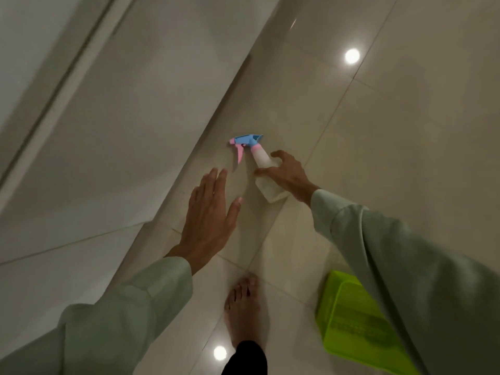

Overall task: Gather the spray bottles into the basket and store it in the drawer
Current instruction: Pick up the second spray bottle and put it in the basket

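A white spray bottle [263, 163] with a blue and pink trigger head stands on the tiled floor close to the wall. My right hand [286, 173] wraps its fingers around the bottle's body from the right. My left hand [209, 215] hovers flat with fingers apart, a little left of the bottle and not touching it. A lime green basket [349, 315] sits on the floor at the lower right, partly hidden behind my right sleeve.
A pale wall [108, 131] runs diagonally along the left, meeting the glossy tiled floor [392, 131] just behind the bottle. My bare foot [243, 307] stands on the tiles at the bottom centre. Ceiling lights reflect in the floor.
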A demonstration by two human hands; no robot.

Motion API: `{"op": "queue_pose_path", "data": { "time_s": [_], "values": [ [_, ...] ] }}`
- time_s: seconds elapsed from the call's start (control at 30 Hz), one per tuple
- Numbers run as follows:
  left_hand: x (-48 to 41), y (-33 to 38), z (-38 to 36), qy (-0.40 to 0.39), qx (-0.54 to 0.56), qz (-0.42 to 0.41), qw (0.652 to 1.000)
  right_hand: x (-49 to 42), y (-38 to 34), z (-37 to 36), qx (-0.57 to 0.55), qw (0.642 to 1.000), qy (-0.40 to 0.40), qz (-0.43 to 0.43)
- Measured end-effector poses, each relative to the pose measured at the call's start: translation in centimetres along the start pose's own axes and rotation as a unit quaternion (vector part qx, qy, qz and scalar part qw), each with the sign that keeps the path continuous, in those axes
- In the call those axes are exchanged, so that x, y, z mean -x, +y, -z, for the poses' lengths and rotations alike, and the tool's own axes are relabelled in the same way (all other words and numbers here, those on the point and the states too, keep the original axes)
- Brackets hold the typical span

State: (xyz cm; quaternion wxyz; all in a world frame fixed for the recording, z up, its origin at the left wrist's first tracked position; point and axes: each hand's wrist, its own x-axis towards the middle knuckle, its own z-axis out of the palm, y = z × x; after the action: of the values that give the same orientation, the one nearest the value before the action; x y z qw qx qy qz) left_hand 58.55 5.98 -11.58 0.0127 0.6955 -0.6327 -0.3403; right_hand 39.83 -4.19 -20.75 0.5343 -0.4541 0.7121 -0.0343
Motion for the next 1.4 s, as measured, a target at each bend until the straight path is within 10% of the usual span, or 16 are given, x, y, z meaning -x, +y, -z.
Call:
{"op": "queue_pose_path", "data": {
  "time_s": [0.37,0.77,1.4],
  "values": [
    [4.5,3.3,3.7,0.0,0.008,-0.008,1.0,10.9,-0.3,2.4,-0.271,0.957,-0.019,-0.106],
    [19.1,13.9,4.2,0.013,0.0,-0.03,0.999,32.3,8.6,8.5,-0.456,0.885,0.09,0.026],
    [23.9,12.4,-11.1,-0.059,-0.037,-0.095,0.993,33.1,24.9,-1.1,-0.309,0.856,0.413,-0.026]
  ]
}}
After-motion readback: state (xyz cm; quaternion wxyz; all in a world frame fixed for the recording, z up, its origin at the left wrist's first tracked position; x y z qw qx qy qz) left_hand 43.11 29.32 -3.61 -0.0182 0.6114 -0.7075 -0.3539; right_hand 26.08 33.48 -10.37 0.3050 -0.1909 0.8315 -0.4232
